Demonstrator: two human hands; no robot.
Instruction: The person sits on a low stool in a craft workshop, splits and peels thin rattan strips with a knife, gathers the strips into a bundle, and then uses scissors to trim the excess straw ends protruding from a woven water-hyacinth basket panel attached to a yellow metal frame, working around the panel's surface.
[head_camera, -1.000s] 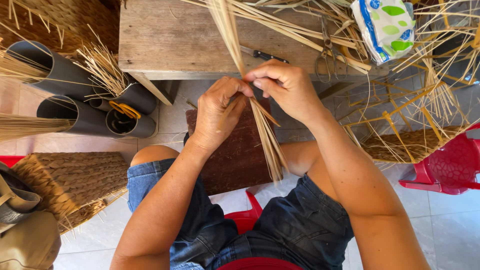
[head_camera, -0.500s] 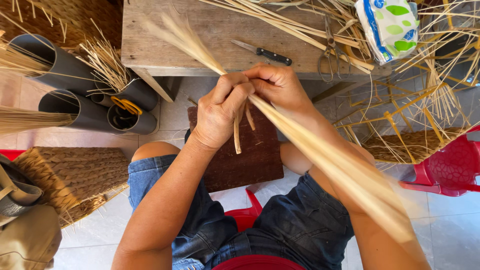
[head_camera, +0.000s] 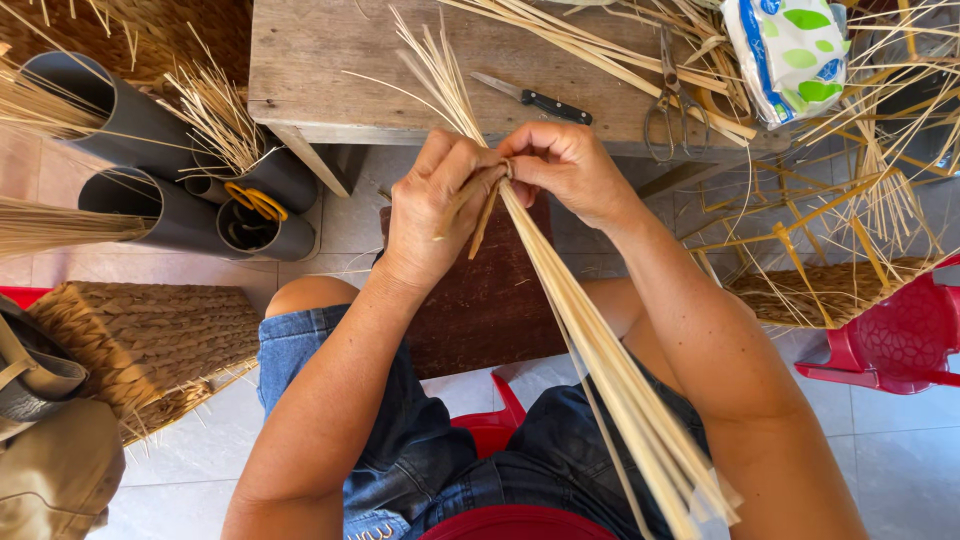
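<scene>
I hold a long bundle of pale straw strips (head_camera: 590, 340) slanting from upper left, over my lap, to lower right. My left hand (head_camera: 430, 215) is closed around the bundle near its middle. My right hand (head_camera: 565, 165) pinches a short brown tie strip (head_camera: 485, 205) against the bundle at the same spot, fingers touching the left hand. The thin tips of the bundle fan out above my hands over a wooden table (head_camera: 330, 70).
On the table lie a black-handled knife (head_camera: 535, 98), scissors (head_camera: 665, 105), more strips and a white-green packet (head_camera: 795, 50). Grey tubes (head_camera: 150, 170) holding straws lie left, with a woven mat (head_camera: 140, 340) below. A brown mat (head_camera: 480, 300) lies underfoot; a red chair (head_camera: 895, 340) stands right.
The bundle swung from hanging nearly upright in front of me to lying slanted across my lap, and my hands shifted closer together around the binding spot.
</scene>
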